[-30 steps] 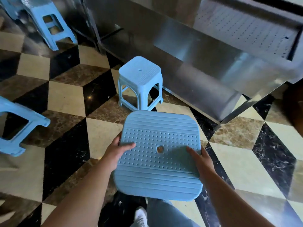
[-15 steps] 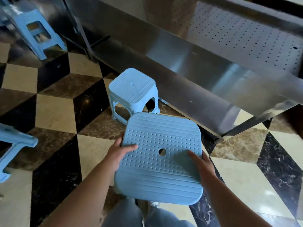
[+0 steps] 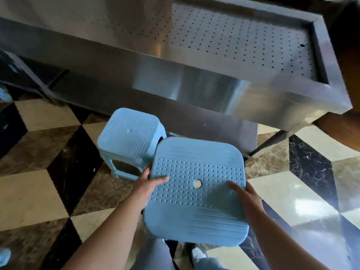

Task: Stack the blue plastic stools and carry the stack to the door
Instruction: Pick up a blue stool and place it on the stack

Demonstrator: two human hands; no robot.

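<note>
Floor: a polished marble pattern of black, cream and brown diamonds is seen underfoot.
Counter: a stainless steel counter with a perforated top runs across the far side; nothing is seen standing on it.
Carried stool: a blue plastic stool is held in the air, seat up, its dotted seat with a round hole facing the camera.
Standing stool: a second blue stool stands on the floor just beside the counter, partly overlapped at its right edge by the carried one.
Left hand: the carried stool's left edge is gripped, thumb laid on the seat.
Right hand: the right edge is gripped likewise, thumb on top.
Step in hand: stacking, by the look of it — the held stool is offset to the right of the standing one, not yet over it.
Next move: a shift left and forward is called for, the legs lined up square with the lower seat, then a straight lowering — a skewed descent could jam the legs.
Other stools: blue fragments at the left border may be more of them; too little is shown to tell.
</note>
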